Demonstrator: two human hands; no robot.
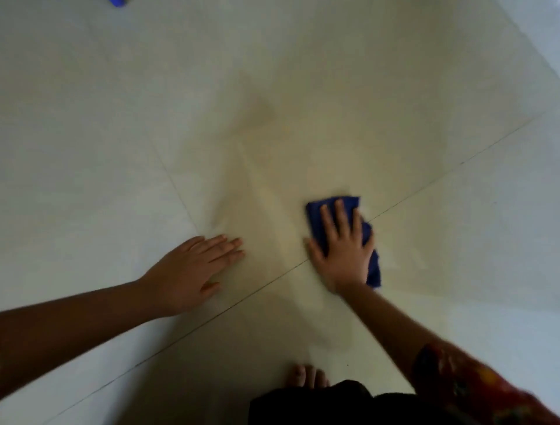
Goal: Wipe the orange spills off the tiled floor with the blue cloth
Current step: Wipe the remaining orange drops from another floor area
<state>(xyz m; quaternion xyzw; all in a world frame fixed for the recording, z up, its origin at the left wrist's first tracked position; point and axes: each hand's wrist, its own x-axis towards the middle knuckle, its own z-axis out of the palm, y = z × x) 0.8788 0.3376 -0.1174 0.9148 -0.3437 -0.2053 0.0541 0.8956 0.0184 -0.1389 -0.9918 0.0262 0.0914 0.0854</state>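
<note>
Right hand was flat, fingers straight and spread, palm pressing the cloth onto the floor; not curled round it; cloth was bunched under the palm, blue showing past the fingertips and behind the wrist; it sat on the grout line, right of centre. Left hand was flat too, fingers together, holding nothing, resting on the tile well left of the cloth; looked like a prop for body weight. Between the hands and beyond them lay the spill; faint yellowish film, not clearly orange in this light; a darker patch sat farther out. Frame was blurred, so its edges were hard to fix. Bare toes showed at the bottom; a small blue thing at the top edge, unidentifiable.

Judgement: mid-wipe, bulk gone, residue left. Next move called for steady downward pressure and a sweep left and outward over the film, then the far patch; refolding to a clean face would likely help.
</note>
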